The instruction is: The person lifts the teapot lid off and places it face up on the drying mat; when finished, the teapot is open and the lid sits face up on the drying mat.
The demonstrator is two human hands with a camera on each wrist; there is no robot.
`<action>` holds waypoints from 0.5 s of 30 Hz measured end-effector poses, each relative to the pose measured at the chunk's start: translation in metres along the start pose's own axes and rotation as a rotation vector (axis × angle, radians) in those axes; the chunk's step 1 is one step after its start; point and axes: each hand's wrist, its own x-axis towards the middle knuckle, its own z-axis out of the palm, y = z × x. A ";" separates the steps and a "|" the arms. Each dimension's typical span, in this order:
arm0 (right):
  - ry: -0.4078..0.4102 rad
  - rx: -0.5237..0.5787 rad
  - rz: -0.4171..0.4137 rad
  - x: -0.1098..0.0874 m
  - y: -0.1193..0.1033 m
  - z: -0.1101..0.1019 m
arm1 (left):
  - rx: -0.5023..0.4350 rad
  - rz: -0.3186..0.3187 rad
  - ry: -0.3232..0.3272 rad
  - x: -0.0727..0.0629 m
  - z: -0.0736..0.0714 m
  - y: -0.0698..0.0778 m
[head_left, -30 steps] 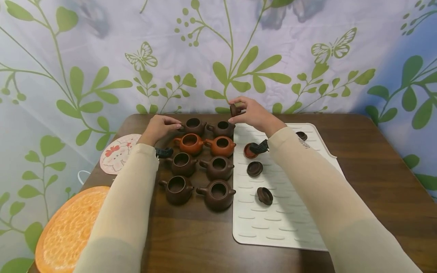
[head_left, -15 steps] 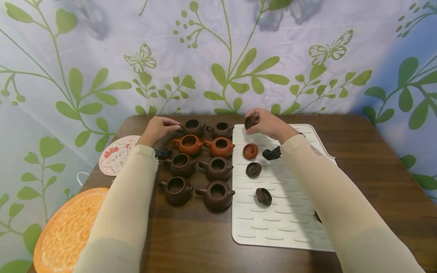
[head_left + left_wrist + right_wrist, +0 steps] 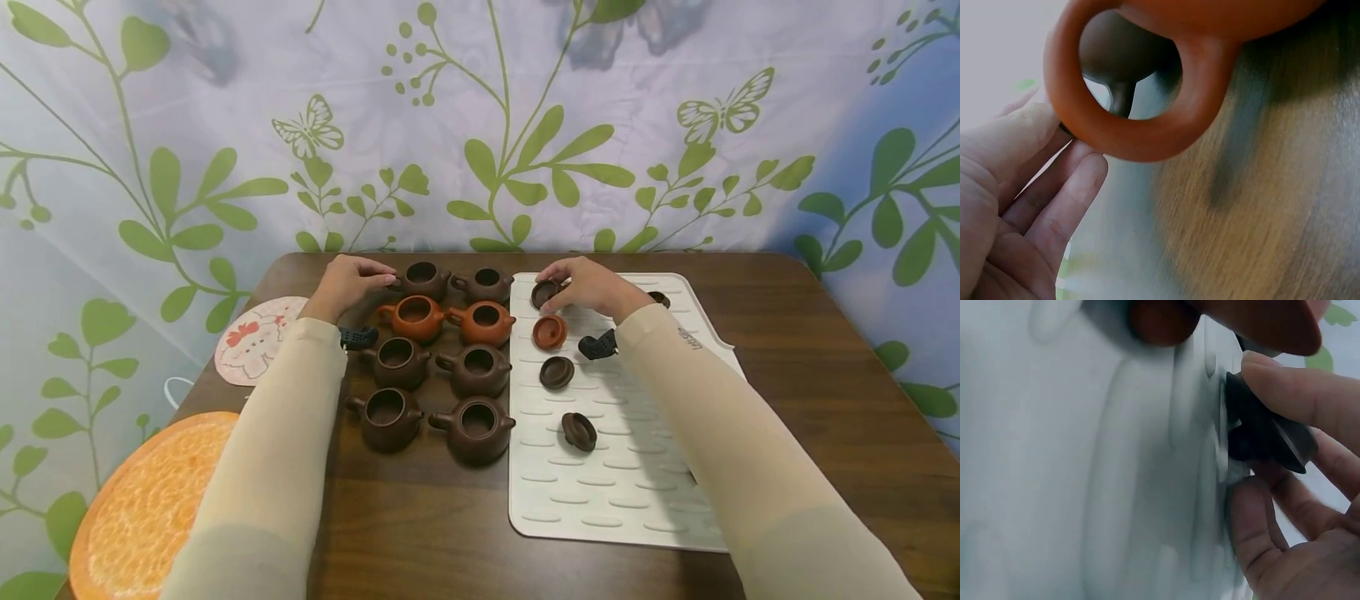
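My left hand (image 3: 347, 285) is at the back left, its fingertips pinching the handle of a dark brown teapot (image 3: 422, 277). The left wrist view shows these fingers (image 3: 1075, 187) behind the ring handle of an orange-brown teapot (image 3: 1141, 140), which hides most of the grip. At the mat's back left corner my right hand (image 3: 588, 285) holds a dark brown teapot lid (image 3: 543, 293) between thumb and fingers. Seen from the right wrist, that lid (image 3: 1269, 428) is tilted right by the mat surface. An orange-brown lid (image 3: 550, 332) lies just in front of it.
Lidless teapots stand in two columns, including another orange-brown one (image 3: 483, 322) and a dark one (image 3: 474, 427). On the white mat (image 3: 555, 504) lie more dark lids (image 3: 557, 372), some partly behind the right sleeve. A round pink mat (image 3: 258, 346) and an orange-slice mat (image 3: 153, 508) lie left.
My right hand has carried the dark lid from above the back right teapot rightward, then down to the mat's back left corner. The left hand has stayed at the teapot handle.
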 end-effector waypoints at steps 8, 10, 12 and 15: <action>0.008 -0.053 0.013 0.001 0.000 -0.002 | 0.010 -0.004 -0.021 -0.002 -0.001 0.003; 0.015 -0.061 0.008 0.001 0.000 -0.002 | 0.009 -0.009 -0.025 -0.002 -0.002 0.004; 0.022 -0.063 0.004 0.002 -0.001 -0.002 | 0.008 -0.013 -0.028 -0.003 -0.002 0.005; 0.023 -0.054 0.005 0.001 -0.001 -0.001 | 0.007 -0.012 -0.028 -0.003 -0.002 0.005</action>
